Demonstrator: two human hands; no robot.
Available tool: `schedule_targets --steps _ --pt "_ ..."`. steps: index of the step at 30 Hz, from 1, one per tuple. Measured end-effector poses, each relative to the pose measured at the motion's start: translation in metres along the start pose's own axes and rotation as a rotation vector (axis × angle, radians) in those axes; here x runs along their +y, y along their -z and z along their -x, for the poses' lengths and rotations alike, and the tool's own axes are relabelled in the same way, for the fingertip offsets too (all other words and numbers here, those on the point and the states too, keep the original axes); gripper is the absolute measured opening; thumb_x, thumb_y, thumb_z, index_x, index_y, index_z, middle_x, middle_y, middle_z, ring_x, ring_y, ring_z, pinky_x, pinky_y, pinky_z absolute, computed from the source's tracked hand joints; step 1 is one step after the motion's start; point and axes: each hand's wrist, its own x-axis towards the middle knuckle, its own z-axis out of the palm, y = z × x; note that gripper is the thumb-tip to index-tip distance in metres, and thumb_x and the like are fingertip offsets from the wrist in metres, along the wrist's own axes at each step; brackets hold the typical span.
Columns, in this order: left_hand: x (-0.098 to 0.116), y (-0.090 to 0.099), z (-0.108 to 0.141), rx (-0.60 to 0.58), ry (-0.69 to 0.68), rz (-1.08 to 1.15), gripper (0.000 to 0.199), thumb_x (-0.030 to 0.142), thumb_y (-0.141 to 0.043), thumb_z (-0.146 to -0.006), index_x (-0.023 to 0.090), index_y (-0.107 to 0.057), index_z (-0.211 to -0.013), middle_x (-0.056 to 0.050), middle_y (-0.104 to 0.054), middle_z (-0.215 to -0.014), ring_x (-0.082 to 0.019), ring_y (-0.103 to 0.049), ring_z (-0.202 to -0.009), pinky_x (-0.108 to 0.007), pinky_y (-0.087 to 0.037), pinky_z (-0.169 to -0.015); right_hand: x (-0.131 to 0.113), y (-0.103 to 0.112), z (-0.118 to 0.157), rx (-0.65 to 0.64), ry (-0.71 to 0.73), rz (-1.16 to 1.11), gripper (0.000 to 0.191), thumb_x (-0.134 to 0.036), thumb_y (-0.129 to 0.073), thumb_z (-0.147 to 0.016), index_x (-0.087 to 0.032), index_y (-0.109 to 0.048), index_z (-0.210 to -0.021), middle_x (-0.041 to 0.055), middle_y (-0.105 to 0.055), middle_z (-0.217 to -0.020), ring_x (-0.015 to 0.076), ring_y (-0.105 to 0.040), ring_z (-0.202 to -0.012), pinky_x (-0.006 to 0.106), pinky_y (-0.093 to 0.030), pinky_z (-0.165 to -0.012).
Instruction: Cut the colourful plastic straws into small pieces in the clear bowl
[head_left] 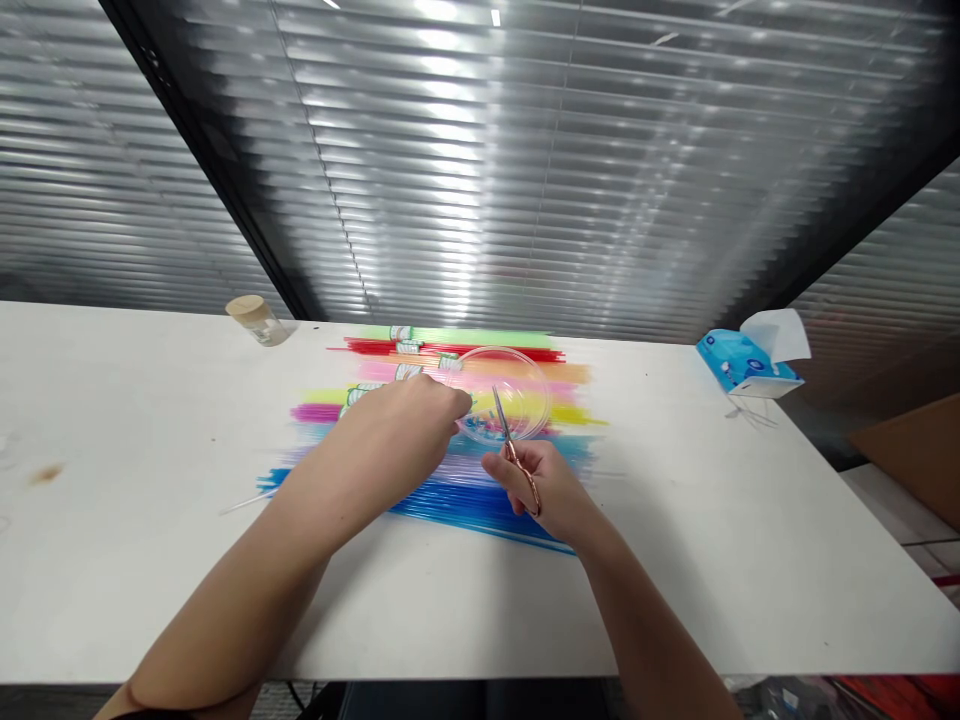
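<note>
Rose-gold scissors (513, 455) are in my right hand (546, 485), fingers wrapped round the handles and blades pointing away from me. A clear round plastic bowl (548, 395) stands just beyond the blades, with small blue and coloured cut pieces (484, 428) in it. At the bowl's left rim is my left hand (416, 425), its fingers pinched together; what they hold, if anything, is hidden. Under the bowl and both hands lie bundles of long thin plastic straws, with blue straws (480, 508) nearest me and red straws (517, 353) toward the back.
A glass jar with a wooden lid (256, 320) leans at the back left of the white table (135, 580). On the right, a blue tissue pack (746, 362) sits near the table's edge. Paper labels (401, 333) wrap several straw bundles. Blinds (480, 170) rise behind the table.
</note>
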Motion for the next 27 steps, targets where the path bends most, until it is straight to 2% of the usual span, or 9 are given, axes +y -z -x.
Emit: schedule_targets --steps 13,21,27 --pt "0.001 -0.0027 -0.0008 -0.006 -0.059 -0.027 0.019 0.002 -0.043 -0.081 0.017 -0.052 -0.076 -0.004 -0.058 -0.074 -0.012 -0.037 -0.054 -0.027 -0.019 -0.048 -0.0012 -0.0003 0.0028 -0.052 0.04 0.019 0.056 -0.064 -0.064 -0.087 -0.019 -0.041 -0.061 -0.0044 -0.042 -0.052 0.009 -0.033 -0.05 0.024 -0.026 -0.047" --pt "-0.0013 -0.0072 -0.0016 -0.01 -0.109 -0.017 0.019 0.003 -0.044 -0.083 0.017 -0.053 -0.075 -0.003 -0.058 -0.072 -0.012 -0.045 -0.057 -0.027 -0.021 -0.049 -0.0001 0.0003 0.0015 -0.048 0.027 0.025 0.056 -0.065 -0.064 -0.086 -0.019 -0.043 -0.062 -0.0045 -0.043 -0.052 0.0089 -0.033 -0.049 0.023 -0.025 -0.046" --pt "-0.0011 -0.0074 -0.0026 -0.005 -0.082 0.005 0.019 0.004 -0.044 -0.084 0.017 -0.058 -0.08 -0.003 -0.061 -0.077 -0.012 -0.048 -0.059 -0.027 -0.023 -0.049 -0.0032 -0.0003 0.0015 -0.033 0.011 0.013 0.057 -0.066 -0.064 -0.085 -0.019 -0.042 -0.06 -0.0043 -0.043 -0.051 0.0085 -0.033 -0.048 0.023 -0.026 -0.046"
